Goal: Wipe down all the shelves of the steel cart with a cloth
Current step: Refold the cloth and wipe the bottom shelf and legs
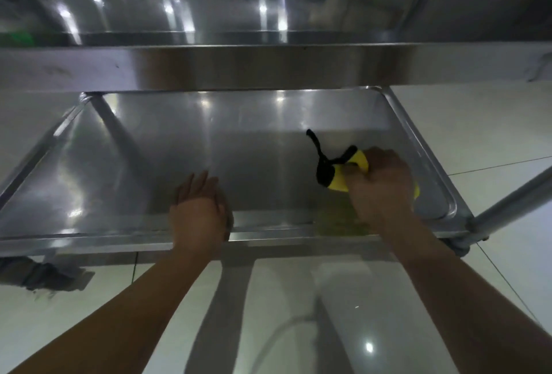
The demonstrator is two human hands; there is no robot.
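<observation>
Head view: cloth point(349, 173), yellow with black trim, lies bunched under my right hand point(379, 182), fingers curled round it, pressed on the lower shelf point(179, 149) at its near right corner. Left hand point(198, 209) is flat, fingers straight, resting on the shelf's near rim at centre, holding nothing. Unwiped steel extends left and far from the cloth; shelf's long axis runs left-right. I judge the next stroke goes leftward, right hand nearer.

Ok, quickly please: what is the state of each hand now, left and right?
Left hand: open, fingers straight, resting at the steel lower shelf front edge.
Right hand: grips the yellow cloth with black trim.
</observation>
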